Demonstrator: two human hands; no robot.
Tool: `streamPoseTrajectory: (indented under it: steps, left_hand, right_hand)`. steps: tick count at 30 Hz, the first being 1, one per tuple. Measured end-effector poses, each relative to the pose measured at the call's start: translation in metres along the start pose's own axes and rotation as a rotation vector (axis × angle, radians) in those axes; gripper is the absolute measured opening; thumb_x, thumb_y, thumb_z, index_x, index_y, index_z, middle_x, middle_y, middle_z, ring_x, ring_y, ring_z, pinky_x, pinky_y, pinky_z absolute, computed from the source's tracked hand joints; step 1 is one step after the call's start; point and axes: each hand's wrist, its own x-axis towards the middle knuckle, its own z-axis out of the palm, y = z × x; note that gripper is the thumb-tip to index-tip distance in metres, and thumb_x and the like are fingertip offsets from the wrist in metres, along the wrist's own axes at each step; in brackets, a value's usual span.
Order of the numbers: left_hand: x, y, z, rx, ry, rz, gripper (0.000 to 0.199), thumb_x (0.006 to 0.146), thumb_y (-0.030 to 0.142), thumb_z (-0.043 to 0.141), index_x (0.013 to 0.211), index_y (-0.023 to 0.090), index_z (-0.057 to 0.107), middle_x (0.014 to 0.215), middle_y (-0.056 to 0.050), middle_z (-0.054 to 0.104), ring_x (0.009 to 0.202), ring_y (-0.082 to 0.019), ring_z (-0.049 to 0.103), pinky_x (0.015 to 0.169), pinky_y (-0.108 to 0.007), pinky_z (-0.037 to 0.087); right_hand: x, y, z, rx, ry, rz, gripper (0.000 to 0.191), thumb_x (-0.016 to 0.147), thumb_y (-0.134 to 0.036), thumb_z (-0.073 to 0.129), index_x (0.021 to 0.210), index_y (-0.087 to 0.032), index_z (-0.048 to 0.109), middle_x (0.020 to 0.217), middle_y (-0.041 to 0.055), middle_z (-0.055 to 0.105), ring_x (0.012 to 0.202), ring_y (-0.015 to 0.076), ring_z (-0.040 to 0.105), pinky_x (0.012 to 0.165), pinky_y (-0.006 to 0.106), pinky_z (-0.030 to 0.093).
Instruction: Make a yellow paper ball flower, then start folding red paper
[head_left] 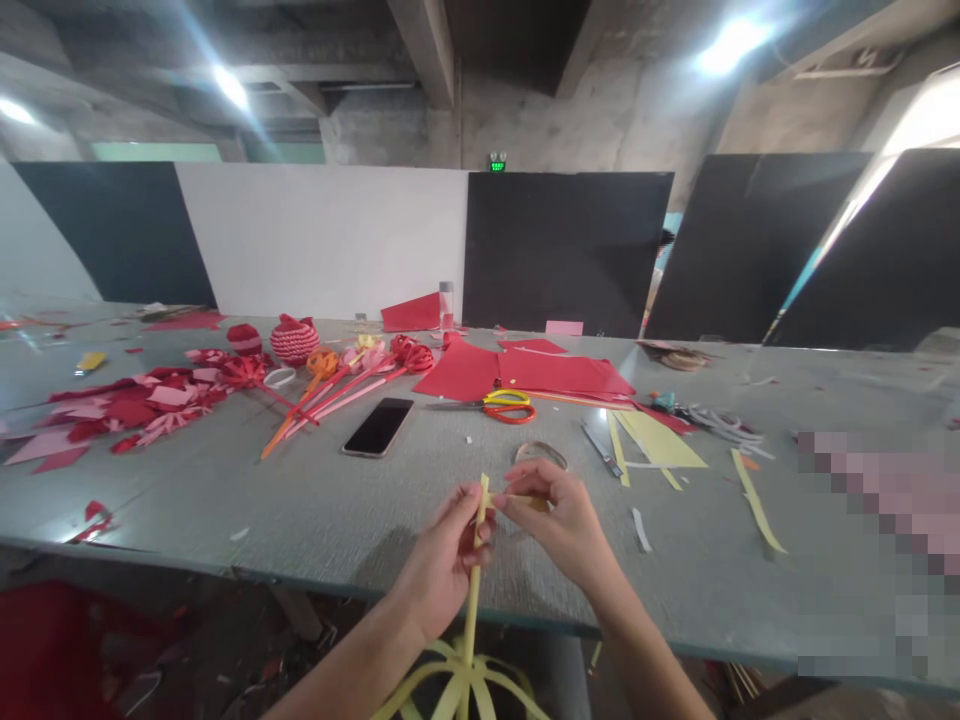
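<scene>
Folding step: my left hand (442, 560) pinches the upright yellow strip (474, 570) above the counter (300, 510) edge; right hand (559, 515) fingers grip its top end. Next, I judge, creasing needs firm, aligned pressure.

L hand (448, 556) + R hand (556, 520) pinch yellow paper strip (474, 580) | phone (378, 427) behind

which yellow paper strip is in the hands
The upright strip pinched by both hands, left hand and right hand; the other strips lie flat on the table.
</scene>
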Motion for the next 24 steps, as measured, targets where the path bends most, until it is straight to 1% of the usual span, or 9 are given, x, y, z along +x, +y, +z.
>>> streamPoseTrajectory:
  steps: [2,4,6,9,14,17,19,22,24]
  left_hand:
    - [-0.001,0.001,0.001,0.024,-0.031,0.016,0.033,0.061,0.035,0.080,0.071,0.014,0.057,0.060,0.005,0.049,0.049,-0.001,0.038,0.039,-0.010,0.025]
    - [-0.003,0.002,0.001,0.033,-0.047,0.012,0.032,0.059,0.031,0.082,0.070,0.014,0.057,0.060,0.005,0.049,0.049,-0.001,0.039,0.039,-0.010,0.026]
    - [-0.004,0.002,0.001,0.025,-0.037,0.008,0.033,0.056,0.029,0.083,0.071,0.014,0.058,0.064,0.003,0.053,0.053,-0.003,0.044,0.040,-0.011,0.029]
    - [-0.005,0.002,0.001,0.035,-0.009,0.007,0.034,0.056,0.032,0.083,0.074,0.013,0.061,0.068,0.001,0.057,0.057,-0.006,0.048,0.043,-0.014,0.036]
    - [-0.005,0.001,0.002,0.004,-0.032,0.035,0.032,0.061,0.036,0.080,0.070,0.012,0.061,0.061,0.002,0.052,0.053,-0.004,0.040,0.040,-0.012,0.028]
    - [-0.012,0.005,0.005,0.012,-0.053,0.063,0.032,0.061,0.037,0.080,0.068,0.013,0.061,0.059,0.003,0.049,0.051,-0.003,0.036,0.040,-0.012,0.025]
    - [-0.024,0.011,0.009,0.024,-0.089,0.066,0.030,0.059,0.035,0.082,0.070,0.014,0.063,0.058,0.004,0.048,0.050,-0.003,0.035,0.040,-0.012,0.024]
    - [-0.046,0.023,0.017,0.097,-0.211,0.075,0.025,0.066,0.038,0.077,0.074,0.017,0.066,0.057,0.003,0.049,0.050,-0.005,0.039,0.043,-0.015,0.029]
    - [-0.059,0.030,0.019,0.228,-0.259,0.167,0.024,0.072,0.043,0.071,0.073,0.019,0.067,0.058,0.001,0.051,0.053,-0.008,0.045,0.050,-0.019,0.036]
  right_hand:
    - [-0.001,-0.002,0.000,-0.003,-0.004,-0.013,0.020,0.068,-0.030,0.067,0.082,-0.019,0.057,0.066,-0.0005,0.063,0.063,0.0149,0.062,0.057,0.026,0.048]
    - [-0.002,-0.004,-0.001,0.007,-0.024,-0.024,0.021,0.070,-0.031,0.066,0.084,-0.019,0.057,0.068,0.0005,0.065,0.064,0.0151,0.063,0.058,0.027,0.048]
    - [-0.004,-0.007,-0.003,0.013,-0.032,-0.027,0.021,0.070,-0.030,0.066,0.085,-0.019,0.058,0.070,0.0014,0.066,0.065,0.0155,0.064,0.059,0.028,0.049]
    - [-0.007,-0.010,-0.006,-0.004,-0.009,-0.020,0.022,0.068,-0.030,0.067,0.085,-0.019,0.057,0.068,0.0013,0.066,0.065,0.0164,0.064,0.059,0.028,0.050]
    - [-0.010,-0.012,-0.005,-0.090,0.043,-0.065,0.021,0.070,-0.030,0.067,0.085,-0.020,0.058,0.072,0.0024,0.068,0.067,0.0168,0.065,0.062,0.029,0.051]
    - [-0.016,-0.017,-0.006,-0.173,0.111,-0.172,0.017,0.070,-0.028,0.068,0.084,-0.021,0.060,0.074,0.0022,0.068,0.067,0.0166,0.065,0.062,0.029,0.051]
    - [-0.022,-0.026,-0.008,-0.248,0.139,-0.281,0.013,0.071,-0.028,0.069,0.079,-0.022,0.061,0.071,0.0006,0.068,0.065,0.0163,0.063,0.063,0.031,0.051]
    - [-0.036,-0.050,-0.014,-0.357,0.161,-0.492,0.008,0.072,-0.023,0.070,0.074,-0.027,0.062,0.065,-0.0041,0.066,0.058,0.0143,0.061,0.081,0.040,0.048]
    - [-0.050,-0.067,-0.019,-0.398,0.191,-0.608,0.014,0.074,-0.018,0.068,0.076,-0.032,0.065,0.064,-0.0061,0.066,0.055,0.0142,0.060,0.092,0.047,0.041]
